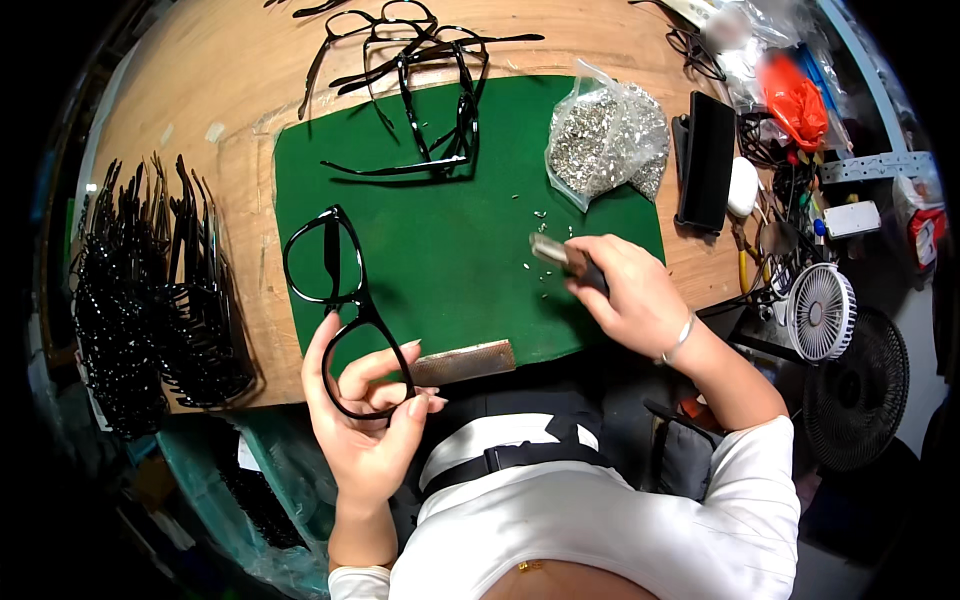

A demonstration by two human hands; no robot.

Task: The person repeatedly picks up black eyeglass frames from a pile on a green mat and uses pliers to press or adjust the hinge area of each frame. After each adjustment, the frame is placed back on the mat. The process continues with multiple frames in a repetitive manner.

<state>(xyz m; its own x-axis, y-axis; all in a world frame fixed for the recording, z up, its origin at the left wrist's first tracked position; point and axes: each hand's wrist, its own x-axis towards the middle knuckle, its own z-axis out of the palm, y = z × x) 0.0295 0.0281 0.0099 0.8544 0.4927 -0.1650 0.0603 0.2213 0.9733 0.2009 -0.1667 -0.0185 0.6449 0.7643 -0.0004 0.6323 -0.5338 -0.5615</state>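
My left hand (368, 445) is closed on the lower rim of a black eyeglass frame (364, 298), tilted over the left part of a green mat (450, 260). Its lenses look clear or absent, and one temple shows through the upper rim. In my right hand (635, 295) is a short tool with a flat metal head and dark handle (560, 254); its exact kind is unclear. Tiny silvery pieces (540, 214) lie scattered near the tool's head. A textured metal strip (465, 362) rests at the mat's near edge, beside my left fingers.
A clear bag of small silvery parts (600, 135) sits at the mat's far right. Several black eyeglass frames (440, 165) overlap at the back. More frames (165, 300) are piled at left. A black case (705, 165) and small white fan (822, 312) stand right.
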